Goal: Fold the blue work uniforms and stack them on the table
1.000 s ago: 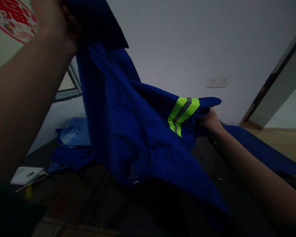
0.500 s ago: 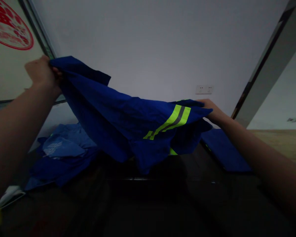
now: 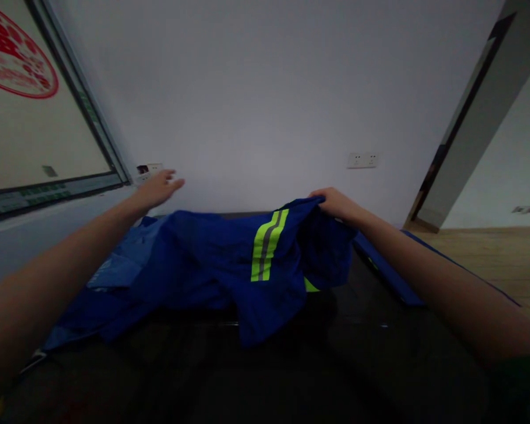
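A blue work garment (image 3: 216,247) with a yellow-green and grey reflective band hangs from my right hand (image 3: 335,205), whose fingers are closed on its right end. Its left part droops onto a heap of lighter and darker blue clothing (image 3: 128,253), and its lower edge hangs over the dark, glossy surface. Above the garment's left end, my left hand (image 3: 159,187) is in the air with the fingers apart and nothing in them. Whether the garment is a jacket or something else I cannot tell.
Under my right forearm lies a flat, folded blue garment (image 3: 391,271) on the dark table (image 3: 265,377). A pale wall with a socket plate (image 3: 363,160) rises behind. At the left is a window (image 3: 70,159) with a red round decoration (image 3: 17,53).
My left hand has let go of the garment and moved right and down, its fingers opening. The garment's left end has dropped onto the heap. My right hand has shifted left, still holding on.
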